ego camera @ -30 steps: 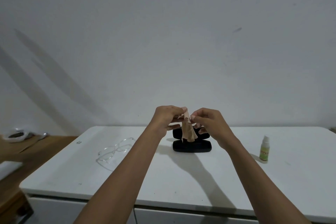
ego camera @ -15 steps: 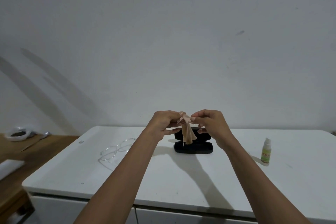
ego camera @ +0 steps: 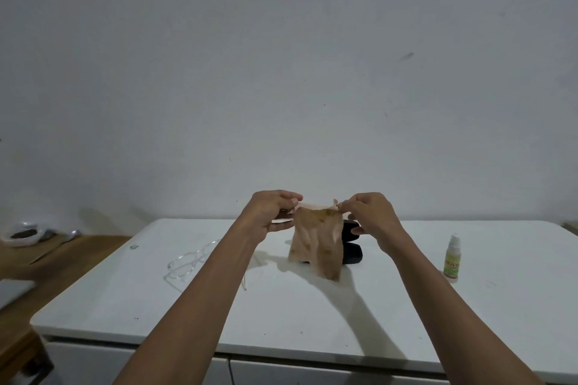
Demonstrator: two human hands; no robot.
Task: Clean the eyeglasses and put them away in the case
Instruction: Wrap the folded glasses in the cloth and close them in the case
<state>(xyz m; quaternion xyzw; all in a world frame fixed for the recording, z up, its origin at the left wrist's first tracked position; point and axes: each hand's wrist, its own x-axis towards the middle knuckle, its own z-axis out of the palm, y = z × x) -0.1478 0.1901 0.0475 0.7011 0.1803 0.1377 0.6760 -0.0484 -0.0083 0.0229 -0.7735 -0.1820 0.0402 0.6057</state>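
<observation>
A pair of clear-framed eyeglasses [ego camera: 190,262] lies on the left of the white surface [ego camera: 281,316]. Above the middle, the left hand [ego camera: 273,212] and right hand [ego camera: 372,216] each pinch a top corner of a thin beige cleaning cloth [ego camera: 316,241], which hangs spread between them. Behind it sits an open black glasses case [ego camera: 352,247]. Far right stands a small green-labelled spray bottle [ego camera: 452,259].

Both bare arms stretched out forward, side by side. Left hand [ego camera: 275,209] and right hand [ego camera: 372,212] up at the same height, a little apart. Thumb and fingers of each hand pinched shut on a top corner of the tan cloth [ego camera: 316,241]. Other fingers curled loosely underneath.
</observation>
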